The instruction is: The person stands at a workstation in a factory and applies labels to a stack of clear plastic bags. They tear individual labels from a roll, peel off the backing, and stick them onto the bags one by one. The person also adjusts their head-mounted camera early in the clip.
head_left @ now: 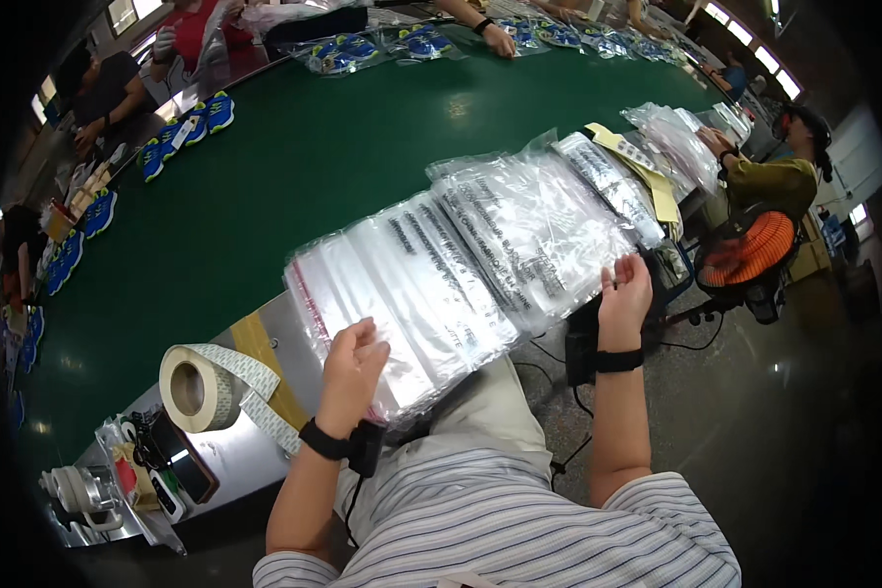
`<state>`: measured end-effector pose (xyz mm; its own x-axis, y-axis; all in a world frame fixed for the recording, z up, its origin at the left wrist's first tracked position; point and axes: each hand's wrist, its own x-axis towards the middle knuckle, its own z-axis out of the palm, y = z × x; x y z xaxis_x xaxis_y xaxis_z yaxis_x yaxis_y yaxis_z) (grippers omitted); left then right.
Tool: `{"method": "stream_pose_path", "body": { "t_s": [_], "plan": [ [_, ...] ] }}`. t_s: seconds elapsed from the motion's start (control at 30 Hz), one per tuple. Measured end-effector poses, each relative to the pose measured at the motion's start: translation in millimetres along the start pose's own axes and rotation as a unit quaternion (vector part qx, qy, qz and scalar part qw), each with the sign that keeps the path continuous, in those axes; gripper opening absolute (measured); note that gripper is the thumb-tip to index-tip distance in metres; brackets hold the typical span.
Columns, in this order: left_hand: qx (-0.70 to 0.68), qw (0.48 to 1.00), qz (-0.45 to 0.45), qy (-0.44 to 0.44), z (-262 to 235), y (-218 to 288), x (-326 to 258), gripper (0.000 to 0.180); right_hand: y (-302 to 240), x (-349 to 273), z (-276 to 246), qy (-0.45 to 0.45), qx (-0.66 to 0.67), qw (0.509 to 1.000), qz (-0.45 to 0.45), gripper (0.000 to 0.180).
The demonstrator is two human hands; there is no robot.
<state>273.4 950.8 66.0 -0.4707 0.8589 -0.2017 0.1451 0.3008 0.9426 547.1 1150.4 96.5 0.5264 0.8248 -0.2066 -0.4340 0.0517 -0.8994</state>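
Observation:
A stack of clear plastic bags point(382, 265) with a red strip along its left edge lies in front of me. Overlapping its right side is a second stack of clear bags point(529, 225), creased and printed in black. My left hand point(355, 370) rests at the near left part of the first stack, fingers loosely bent and apart, nothing visible in them. By the near right corner of the second stack is my right hand point(625, 294), its thumb and fingers apart and holding nothing I can see. Both wrists wear black straps.
Left of the bags, a roll of labels point(198, 388) stands on the metal ledge point(250, 453) near a phone point(188, 465) and a lidded jar point(80, 498). Beyond runs a green belt point(314, 162) with blue shoes point(179, 135). An orange fan point(750, 250) and co-workers stand right.

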Motion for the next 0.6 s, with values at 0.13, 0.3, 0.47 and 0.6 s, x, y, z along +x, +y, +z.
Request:
{"method": "stream_pose_path", "body": {
  "t_s": [0.13, 0.3, 0.47, 0.6],
  "plan": [
    [-0.258, 0.896, 0.064, -0.355, 47.1, 5.6, -26.8, 0.068, 5.7, -77.5, 0.0, -0.273, 0.141, 0.951, -0.032, 0.023],
    [-0.492, 0.775, -0.164, -0.361, 81.1, 22.4, -25.7, 0.063, 42.9, -112.9, 73.3, -0.348, -0.050, 0.919, -0.176, 0.014],
    [-0.511, 0.759, -0.235, -0.328, 41.4, 52.7, -18.2, 0.051, 79.3, -103.9, 90.5, -0.436, -0.309, 0.503, -0.679, 0.013],
    [-0.487, 0.739, 0.016, -0.465, 4.3, 69.8, -24.5, 0.061, 89.4, -124.5, 74.9, -0.540, -0.311, 0.381, -0.683, 0.014]
  ]
}}
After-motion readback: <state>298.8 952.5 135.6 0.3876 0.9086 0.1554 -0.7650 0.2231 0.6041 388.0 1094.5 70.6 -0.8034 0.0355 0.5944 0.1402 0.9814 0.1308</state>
